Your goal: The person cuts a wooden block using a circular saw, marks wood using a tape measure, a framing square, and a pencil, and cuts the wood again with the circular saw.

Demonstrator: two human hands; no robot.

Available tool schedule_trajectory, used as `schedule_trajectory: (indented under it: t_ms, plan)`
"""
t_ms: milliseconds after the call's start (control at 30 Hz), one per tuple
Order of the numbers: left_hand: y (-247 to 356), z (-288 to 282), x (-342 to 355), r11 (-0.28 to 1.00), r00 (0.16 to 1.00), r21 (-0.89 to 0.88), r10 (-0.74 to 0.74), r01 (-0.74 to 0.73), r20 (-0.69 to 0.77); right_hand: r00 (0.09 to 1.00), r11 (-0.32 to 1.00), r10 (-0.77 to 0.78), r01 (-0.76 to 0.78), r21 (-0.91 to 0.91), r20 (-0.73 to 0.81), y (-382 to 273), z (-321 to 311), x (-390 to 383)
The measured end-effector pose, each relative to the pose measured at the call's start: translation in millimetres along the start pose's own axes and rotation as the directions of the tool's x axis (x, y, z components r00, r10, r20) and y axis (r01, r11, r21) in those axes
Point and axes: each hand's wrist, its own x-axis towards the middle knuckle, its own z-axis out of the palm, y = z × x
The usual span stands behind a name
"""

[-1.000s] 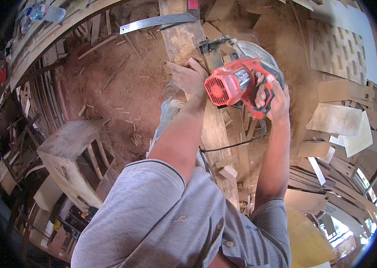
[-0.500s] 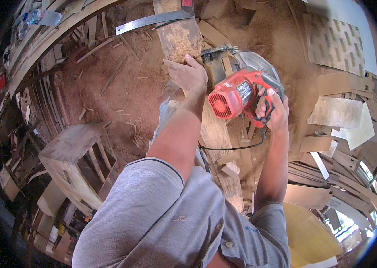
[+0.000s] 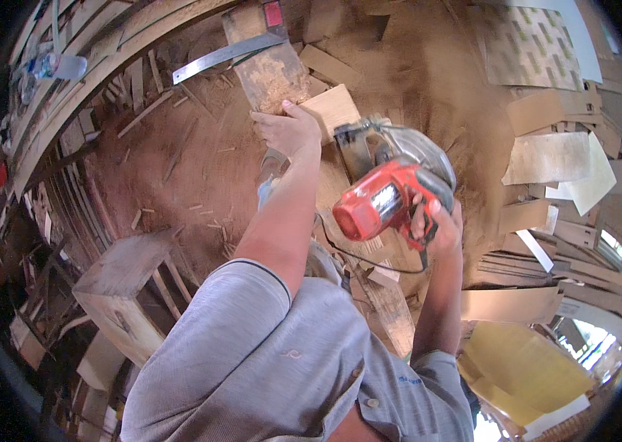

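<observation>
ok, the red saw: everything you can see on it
The circular saw is a handheld power tool with a red plastic motor housing, a grey metal blade guard curving over its far side, and a dark handle. The right hand wraps that handle. A thin black cord trails below it. It sits tilted over a sawdust-covered wooden plank, which the left hand presses. The blade itself is hidden.

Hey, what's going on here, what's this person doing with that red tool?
A person is working wood with a red circular saw. The right hand grips the saw's handle, and the left hand presses down on a wooden board dusted with sawdust. A small square offcut lies beside that hand. Sawdust covers the floor, with a wooden stool to the left and loose boards to the right.
</observation>
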Motion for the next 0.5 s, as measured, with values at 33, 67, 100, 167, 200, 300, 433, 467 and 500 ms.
schedule_trajectory:
  t_ms: [33,67,100,167,200,300,433,467,500]
  plan:
    - [-9,6,0,0.999,1.000,0.034,0.003,-0.003,-0.022,1.000,1.000,-0.009,0.009,0.004,-0.012,3,3,-20]
    - [-13,8,-3,0.998,0.999,0.067,0.012,-0.010,-0.036,0.999,0.999,-0.027,0.029,0.043,-0.042,2,6,-44]
    - [-11,6,-6,0.997,0.999,0.063,0.035,-0.033,-0.016,0.996,0.995,-0.047,0.054,0.084,-0.077,1,6,-66]
    - [-6,-3,-12,0.999,0.997,0.009,0.043,-0.042,-0.066,0.989,0.992,-0.045,0.061,0.113,-0.143,0,-1,-111]
    - [-1,-6,-14,1.000,1.000,-0.013,-0.002,0.002,0.026,0.983,0.989,-0.033,0.059,0.139,-0.182,2,-5,-130]
    - [-8,-7,-29,0.996,1.000,0.089,-0.008,0.010,-0.022,0.899,0.994,0.022,0.026,0.105,-0.436,12,-25,-196]
    - [-1,-15,-28,0.992,0.999,0.122,-0.042,0.040,0.018,0.690,0.983,-0.069,0.171,0.070,-0.720,83,-49,-260]
    - [-3,-16,-30,0.994,0.999,0.101,-0.040,0.039,0.012,0.620,0.982,-0.094,0.188,0.032,-0.779,102,-57,-274]
    - [-5,-14,-32,0.995,1.000,0.100,-0.015,0.012,0.026,0.542,0.980,-0.114,0.198,-0.006,-0.833,122,-61,-288]
